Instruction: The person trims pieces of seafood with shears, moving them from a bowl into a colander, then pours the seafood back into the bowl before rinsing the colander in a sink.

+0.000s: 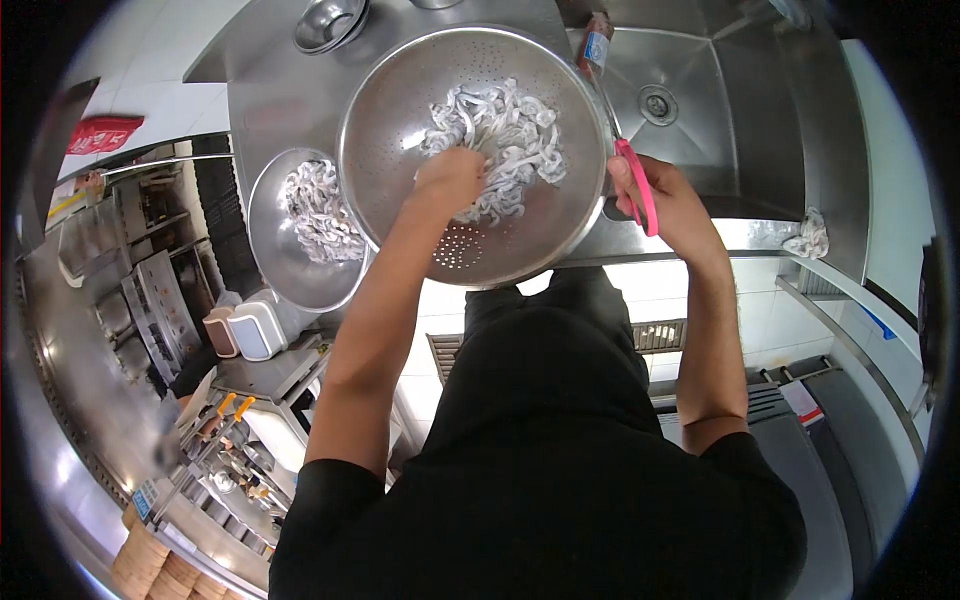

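Observation:
A large steel colander (390,110) holds a heap of pale, curly strips that look like squid tentacles (525,150). My left hand (450,180) is down inside the colander at the near left side of the heap, its fingers curled onto some of the tentacles; the fingertips are partly hidden. At the colander's right rim, my right hand (660,200) holds scissors (641,190) by their pink handles. The metal blades point away from me, along the rim toward the sink. To the left, a smaller steel bowl (268,235) contains more of the same pale pieces.
A steel sink (690,80) with a round drain lies right of the colander. A red bottle with a label (597,45) is at its far left corner. Small steel bowls (328,25) stand at the back. A crumpled cloth or bag (808,235) lies on the sink's right edge.

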Tool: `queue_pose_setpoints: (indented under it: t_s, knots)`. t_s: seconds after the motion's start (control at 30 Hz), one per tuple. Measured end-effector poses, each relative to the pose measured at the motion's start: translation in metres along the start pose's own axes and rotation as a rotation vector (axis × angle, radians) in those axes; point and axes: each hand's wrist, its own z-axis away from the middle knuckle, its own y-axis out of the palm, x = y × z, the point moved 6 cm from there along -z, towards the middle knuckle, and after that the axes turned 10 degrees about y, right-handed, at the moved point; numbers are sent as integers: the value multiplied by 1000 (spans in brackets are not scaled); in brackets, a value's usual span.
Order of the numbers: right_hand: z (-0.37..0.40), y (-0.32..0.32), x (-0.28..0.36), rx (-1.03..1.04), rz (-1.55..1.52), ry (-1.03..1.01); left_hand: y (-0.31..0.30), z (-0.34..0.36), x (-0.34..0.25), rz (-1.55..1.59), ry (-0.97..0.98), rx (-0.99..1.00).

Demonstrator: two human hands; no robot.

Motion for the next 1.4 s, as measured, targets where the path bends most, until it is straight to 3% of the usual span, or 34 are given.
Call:
queue_pose_setpoints:
  t_s: [0.07,0.3,0.5,0.9,1.2,1.3,1.4]
  knots:
    - [-2,-1,-2,3,-4,-11,-6,14,17,14,43,-94]
    - [-7,2,7,16,-1,-34,-67,44,52,70,-157,-358]
    - [-5,6,11,1,16,-28,-61,49,68,-68,-123,-484]
    - [-7,14,5,-8,119,-29,-23,6,65,-110,-276,-221]
    - [0,30,8,65,144,-7,-55,29,66,-148,-267,-270]
    - [0,47,8,142,63,-28,-84,56,54,27,-247,-319]
    - [-4,74,5,291,3,32,-95,71,62,303,-102,-489]
